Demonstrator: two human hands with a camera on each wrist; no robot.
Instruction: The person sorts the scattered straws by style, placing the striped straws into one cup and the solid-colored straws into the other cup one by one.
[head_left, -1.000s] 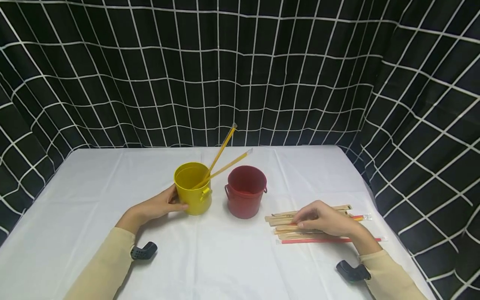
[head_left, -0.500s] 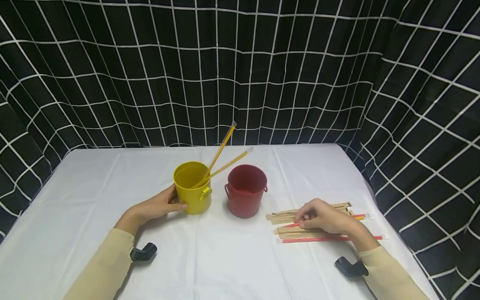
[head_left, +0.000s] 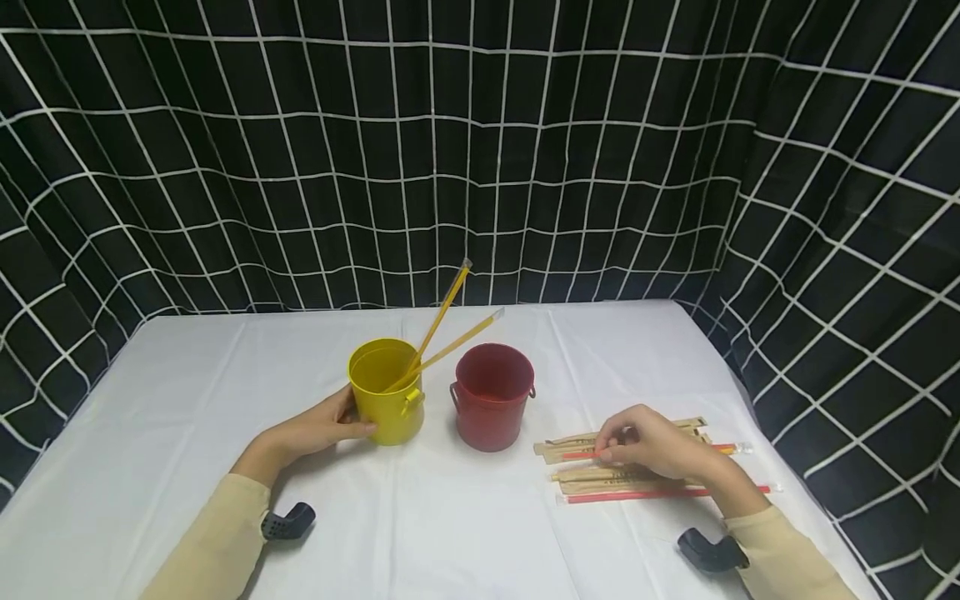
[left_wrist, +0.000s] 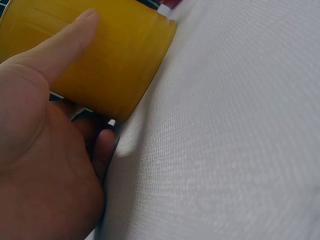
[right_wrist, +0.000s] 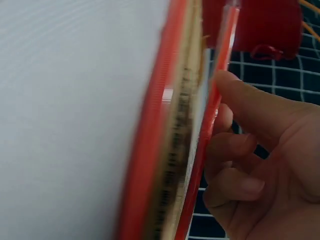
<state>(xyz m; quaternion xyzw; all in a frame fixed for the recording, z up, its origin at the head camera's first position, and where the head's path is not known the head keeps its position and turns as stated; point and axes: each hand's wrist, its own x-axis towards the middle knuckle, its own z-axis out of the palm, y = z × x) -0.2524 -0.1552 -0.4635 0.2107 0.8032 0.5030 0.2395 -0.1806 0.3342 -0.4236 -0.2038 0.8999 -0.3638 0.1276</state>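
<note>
My left hand (head_left: 311, 429) holds the side of a small yellow bucket (head_left: 390, 421), thumb along its wall in the left wrist view. Two wrapped yellow straws lean out of this bucket toward the right; one yellow straw (head_left: 447, 304) stands steeper than the other. On the right, my right hand (head_left: 654, 443) pinches a red straw (right_wrist: 206, 127) in a clear wrapper between thumb and fingers, over a row of straws. Below it lie paper-wrapped straws (head_left: 592, 481) and, nearest me, another red straw (head_left: 630, 497).
A red bucket (head_left: 491, 417) with small side handles stands just right of the yellow one, between the hands. White cloth (head_left: 450, 533) covers the table. A black curtain with a white grid (head_left: 450, 150) rises behind the table and along its sides.
My right hand has taken hold of the red straw and drawn it out from among the others, slightly upward. The left hand and the yellow bucket stay in place. The head view has tilted slightly.
</note>
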